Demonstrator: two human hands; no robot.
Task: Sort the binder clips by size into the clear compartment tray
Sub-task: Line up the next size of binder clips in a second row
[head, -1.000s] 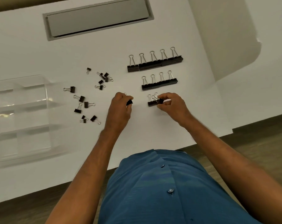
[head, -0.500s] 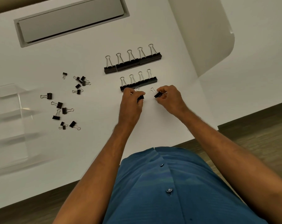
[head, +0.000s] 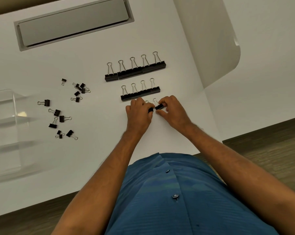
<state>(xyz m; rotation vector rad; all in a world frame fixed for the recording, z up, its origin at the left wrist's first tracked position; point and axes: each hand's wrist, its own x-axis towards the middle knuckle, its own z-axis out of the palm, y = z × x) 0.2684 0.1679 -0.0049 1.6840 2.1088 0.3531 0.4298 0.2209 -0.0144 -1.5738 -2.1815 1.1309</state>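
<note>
Head view, going left to right: the clear plastic tray with compartments [head: 6, 131] sits at the left edge of the white table [head: 92, 158], and I see no clips in it. Next comes a loose bunch of small black metal binder clips [head: 62, 107]. Then two neat rows: the big black clips [head: 135, 70] behind, the middle-sized black clips [head: 140, 94] in front. Just below them, the left hand [head: 138, 112] pinches one small clip [head: 150, 110], and the right hand [head: 172, 111] pinches another small clip [head: 159, 107]. The hands nearly touch. These clips look light, hard and smooth. I think pinching the black body works best, since the wire loops flip.
</note>
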